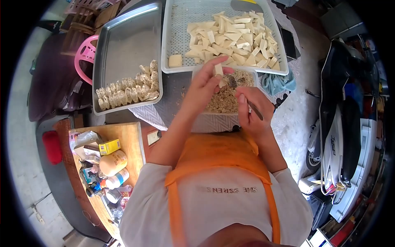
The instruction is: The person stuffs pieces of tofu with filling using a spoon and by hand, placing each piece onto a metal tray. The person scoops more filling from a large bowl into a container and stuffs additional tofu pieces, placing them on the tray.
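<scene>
My left hand (200, 85) pinches a pale tofu piece (218, 72) upright over a tub of minced filling (223, 101). My right hand (256, 108) grips a metal spoon (256, 111), its handle poking out below the fingers. The spoon's far end is close to the tofu piece, partly lost against the filling. Just beyond my hands, a white perforated crate (177, 39) holds a heap of cut tofu wedges (234, 39) and one separate tofu block (175, 61). To the left, a metal tray (127, 45) carries rows of filled tofu pieces (127, 92) along its near edge.
A wooden table (131, 142) at lower left bears bottles, a yellow box (109, 147) and packets. A blue cloth (279, 83) lies right of the tub. Beside the tray is a pink plastic chair (85, 57). A scooter (335, 140) stands at the right.
</scene>
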The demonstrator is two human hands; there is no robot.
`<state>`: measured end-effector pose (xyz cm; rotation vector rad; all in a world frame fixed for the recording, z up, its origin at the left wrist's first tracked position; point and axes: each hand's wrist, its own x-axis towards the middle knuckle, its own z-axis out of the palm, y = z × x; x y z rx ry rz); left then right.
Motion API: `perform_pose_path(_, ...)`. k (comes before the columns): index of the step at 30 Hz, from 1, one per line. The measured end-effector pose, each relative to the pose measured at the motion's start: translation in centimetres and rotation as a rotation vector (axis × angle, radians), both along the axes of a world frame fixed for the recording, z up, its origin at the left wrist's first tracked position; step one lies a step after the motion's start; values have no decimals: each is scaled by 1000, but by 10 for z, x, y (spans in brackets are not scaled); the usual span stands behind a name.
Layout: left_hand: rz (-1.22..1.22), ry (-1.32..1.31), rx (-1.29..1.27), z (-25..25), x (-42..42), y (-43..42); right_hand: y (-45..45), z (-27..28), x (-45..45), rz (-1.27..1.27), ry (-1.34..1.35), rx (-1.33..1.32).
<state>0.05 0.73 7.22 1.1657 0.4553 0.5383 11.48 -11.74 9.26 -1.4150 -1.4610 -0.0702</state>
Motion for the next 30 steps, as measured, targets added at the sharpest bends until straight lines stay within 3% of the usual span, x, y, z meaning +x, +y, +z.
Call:
perform_pose_path(11,13,21,453,-9,13,-16,3,-14,0,24,-161,6)
perform_pose_path(12,-2,22,341,-9,12,-14,3,-14,1,38,-159,-2)
perform_pose_path(15,-1,15,102,-11,6,-6,-6,-16,16,-7,432,-99)
perform_pose_path(18,64,-7,74,-15,3,0,4,-15,34,-194,249,-213)
perform_pose_path(19,49,3,64,-12,2,0,9,-29,44,-135,58,-249)
perform_pose_path(22,34,-19,35,-14,3,0,17,-58,46,40,356,-587)
perform_pose_path(26,105,-48,-150,-9,-3,3,10,-43,52,38,920,-560)
perform_pose_path(30,62,-7,-126,-14,0,2,2,-32,61,84,1027,-397)
